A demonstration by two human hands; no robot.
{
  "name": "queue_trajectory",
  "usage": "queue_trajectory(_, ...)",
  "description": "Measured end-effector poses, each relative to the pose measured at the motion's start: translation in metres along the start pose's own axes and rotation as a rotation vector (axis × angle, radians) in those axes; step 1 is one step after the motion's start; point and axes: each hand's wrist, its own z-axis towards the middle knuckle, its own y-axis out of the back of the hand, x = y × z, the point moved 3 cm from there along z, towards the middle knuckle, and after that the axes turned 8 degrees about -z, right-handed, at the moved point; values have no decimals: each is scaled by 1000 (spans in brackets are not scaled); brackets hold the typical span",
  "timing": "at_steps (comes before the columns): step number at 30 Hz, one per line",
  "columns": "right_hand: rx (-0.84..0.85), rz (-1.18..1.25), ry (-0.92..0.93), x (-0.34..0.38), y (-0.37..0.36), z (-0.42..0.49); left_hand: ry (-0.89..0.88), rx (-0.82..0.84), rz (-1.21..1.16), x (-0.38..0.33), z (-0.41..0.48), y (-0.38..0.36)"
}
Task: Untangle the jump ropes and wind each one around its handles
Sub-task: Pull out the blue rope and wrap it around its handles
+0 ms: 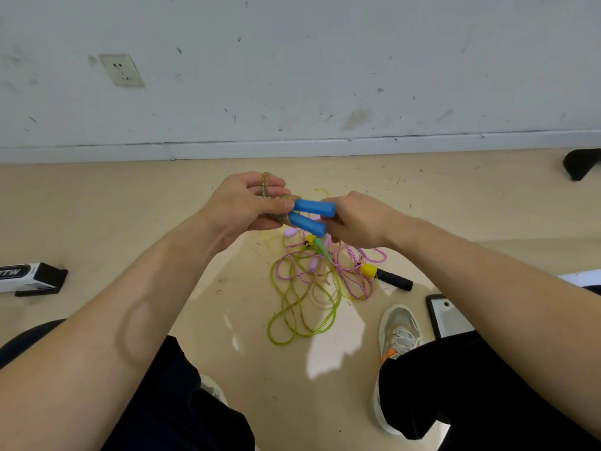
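A: We've got the blue handles [313,206] side by side, held up over the floor [130,222]. Our right hand [356,219] is curled round their far ends, and our left hand [250,205] has its fingers wrapped on the glittery clear rope [266,185] coiled at their base.
B: Light stuff, we'd say: soft grips and a springy cord likely to uncoil. We'd pinch the last loop against the handles.
A: Below us the green rope [304,301] and pink rope [353,275] lie tangled together, with a yellow-and-black handle [388,277] at their edge.
B: Our shoe [401,330] sits near that pile. Nothing crowds our hands.
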Motion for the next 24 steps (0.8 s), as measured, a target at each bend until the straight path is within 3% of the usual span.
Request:
queue_trajectory(7, 192, 593, -36, -12, 3, 1, -14, 191, 263, -8, -5, -2)
queue_trajectory(10, 262, 739, -48, -11, 3, -1, -52, 260, 386, -12, -9, -2)
queue_trajectory(18, 340, 649, -132, -2, 0, 1, -229, 273, 774, -2, -3, -3)
queue_trajectory(24, 188, 645, -196, 6, 2, 2, -327, 166, 922, 4, -1, -6)
